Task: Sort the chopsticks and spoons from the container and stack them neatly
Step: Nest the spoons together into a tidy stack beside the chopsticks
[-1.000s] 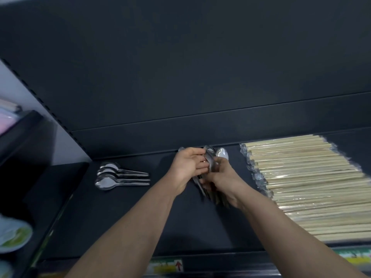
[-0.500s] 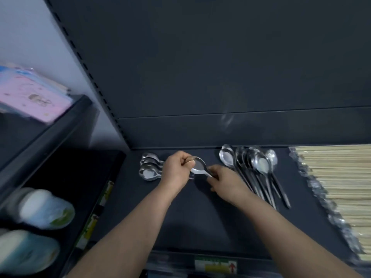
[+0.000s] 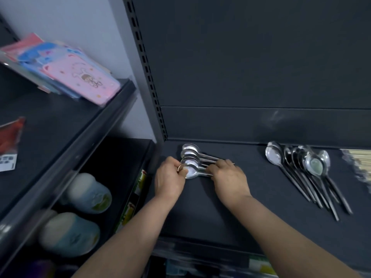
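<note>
Shelf room first: the dark shelf (image 3: 220, 213) has open board between the two forearms and on to its near lip, and a wide bare stretch between the hands and the loose spoons (image 3: 309, 169) at the right. At the far left corner the space is tight. There the row of laid spoons (image 3: 190, 153) lies with bowls left and handles right, close to the slotted upright (image 3: 144, 67) and the back panel (image 3: 261, 125).

The left hand (image 3: 170, 181) pinches the bowl of the near spoon (image 3: 191, 171), thumb and forefinger closed on its left rim. This spoon lies at the near side of the row, touching the next one. The right hand (image 3: 228, 177) has its fingers curled down over the handle of that spoon, just right of the bowls.

Hidden parts: the right fingertips and the handle ends under them cannot be seen. The loose spoons overlap in a fan, bowls far and dark handles near, so their count is hard to read. The chopsticks (image 3: 361, 159) show only as a pale wrapped strip, cut off by the right edge. Much of the left side is blurred.

Beyond the upright, another dark shelf unit stands at the left. Pink and blue packs (image 3: 84, 77) lie on its upper board, with a red packet (image 3: 10, 135) cut off at the left edge. Rounded pale bottles (image 3: 88, 193) lie on the board below. A grey wall shows behind them.
</note>
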{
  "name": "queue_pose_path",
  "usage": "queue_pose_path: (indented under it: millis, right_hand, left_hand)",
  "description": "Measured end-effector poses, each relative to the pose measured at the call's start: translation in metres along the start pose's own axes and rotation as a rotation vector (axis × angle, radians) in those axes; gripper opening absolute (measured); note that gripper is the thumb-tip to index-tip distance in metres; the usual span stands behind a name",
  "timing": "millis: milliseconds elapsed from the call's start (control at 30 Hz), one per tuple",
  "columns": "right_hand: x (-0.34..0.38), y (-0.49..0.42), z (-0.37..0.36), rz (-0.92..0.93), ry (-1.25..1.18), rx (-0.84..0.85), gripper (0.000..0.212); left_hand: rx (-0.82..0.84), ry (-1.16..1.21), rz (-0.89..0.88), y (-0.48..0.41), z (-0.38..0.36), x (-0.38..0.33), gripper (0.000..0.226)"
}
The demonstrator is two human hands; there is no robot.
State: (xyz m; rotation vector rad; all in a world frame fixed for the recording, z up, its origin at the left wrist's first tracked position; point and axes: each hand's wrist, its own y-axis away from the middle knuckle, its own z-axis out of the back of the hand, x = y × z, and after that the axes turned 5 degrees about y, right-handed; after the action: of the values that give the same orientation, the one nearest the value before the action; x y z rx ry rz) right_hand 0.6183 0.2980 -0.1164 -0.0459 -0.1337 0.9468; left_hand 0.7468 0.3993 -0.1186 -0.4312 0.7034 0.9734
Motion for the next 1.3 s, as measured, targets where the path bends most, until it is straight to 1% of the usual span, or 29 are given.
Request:
queue_pose_path:
  millis: [133, 233, 300, 400, 467, 600, 733, 800, 867, 933, 1000, 1033, 1133, 1300]
  right_hand:
    - [0.002, 0.000, -0.002, -0.006, 0.059, -0.048, 0.033]
    - [0.001, 0.003, -0.001, -0.038, 0.126, -0.087, 0.030]
    - [-0.003, 0.009, -0.001, -0.045, 0.137, -0.068, 0.031]
    - [-0.017, 0.018, 0.003, -0.067, 0.135, -0.069, 0.030]
    - [-0.033, 0.027, 0.009, -0.116, 0.134, -0.085, 0.028]
    - [-0.081, 0.045, 0.017, -0.208, 0.172, -0.130, 0.034]
    - [-0.133, 0.070, 0.025, -0.287, 0.150, -0.146, 0.028]
    - [-0.156, 0.079, 0.027, -0.335, 0.124, -0.143, 0.026]
    - [-0.176, 0.086, 0.029, -0.379, 0.131, -0.142, 0.027]
    - [-0.195, 0.091, 0.031, -0.408, 0.126, -0.144, 0.028]
    - [-0.211, 0.094, 0.033, -0.405, 0.091, -0.146, 0.025]
    - [-0.217, 0.095, 0.034, -0.397, 0.072, -0.153, 0.024]
    - [-0.233, 0.094, 0.035, -0.345, 0.024, -0.154, 0.025]
    - [-0.248, 0.086, 0.029, -0.247, -0.045, -0.116, 0.022]
  left_hand:
    - [-0.034, -0.052, -0.103, -0.003, 0.005, -0.003, 0.029]
    - [-0.008, -0.107, -0.195, -0.004, 0.006, -0.012, 0.021]
    - [0.032, -0.120, -0.233, -0.002, 0.002, -0.020, 0.014]
    - [0.089, -0.102, -0.279, 0.002, -0.008, -0.034, 0.012]
    - [0.128, -0.078, -0.312, 0.006, -0.021, -0.048, 0.012]
    - [0.244, -0.064, -0.357, 0.017, -0.058, -0.088, 0.012]
    - [0.361, -0.016, -0.331, 0.037, -0.103, -0.125, 0.015]
    - [0.403, -0.012, -0.304, 0.046, -0.123, -0.140, 0.020]
    - [0.384, -0.032, -0.288, 0.053, -0.139, -0.154, 0.030]
    - [0.293, -0.036, -0.285, 0.058, -0.150, -0.166, 0.037]
    - [0.207, -0.026, -0.283, 0.059, -0.157, -0.177, 0.038]
    - [0.192, -0.015, -0.289, 0.059, -0.162, -0.182, 0.035]
    - [0.223, -0.010, -0.296, 0.058, -0.175, -0.194, 0.025]
    - [0.217, -0.048, -0.275, 0.062, -0.195, -0.216, 0.031]
